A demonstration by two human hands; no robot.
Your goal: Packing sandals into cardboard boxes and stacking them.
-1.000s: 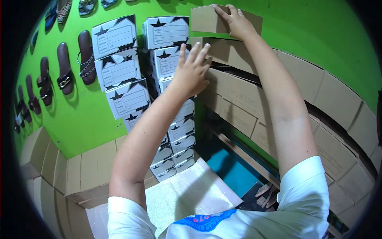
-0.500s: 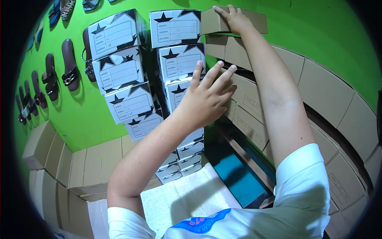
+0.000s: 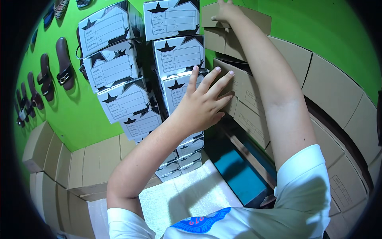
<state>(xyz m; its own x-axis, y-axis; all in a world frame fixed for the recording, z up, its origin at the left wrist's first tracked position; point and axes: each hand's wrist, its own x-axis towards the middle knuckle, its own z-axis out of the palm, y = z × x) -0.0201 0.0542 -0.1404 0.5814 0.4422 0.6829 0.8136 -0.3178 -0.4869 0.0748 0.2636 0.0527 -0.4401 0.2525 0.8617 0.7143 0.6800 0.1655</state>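
My right hand [image 3: 228,13] reaches up to a plain brown cardboard box [image 3: 254,20] at the top of the right-hand stack. Its fingers are spread against this box, and the upper edge of the picture cuts off some fingertips. Lower and further left, my left hand [image 3: 203,99] is open, fingers fanned out and nothing held. It appears in front of a column of white shoe boxes [image 3: 177,55] with black stars and label panels. Close by its fingertips stands another brown box [image 3: 242,85]. Whether the left fingers touch any box I cannot tell.
A second column of white shoe boxes [image 3: 113,65] leans on the left. Sandals [image 3: 63,63] hang on the green wall [image 3: 91,115]. Brown boxes [image 3: 101,163] line the lower left, and more [image 3: 332,87] curve along the right. A pale sheet [image 3: 187,195] lies below, beside a teal surface [image 3: 242,179].
The view has shifted slightly, so the white boxes sit higher and further left. My right hand has moved up toward the picture's edge, its thumb now lower on the box. The left hand stays spread.
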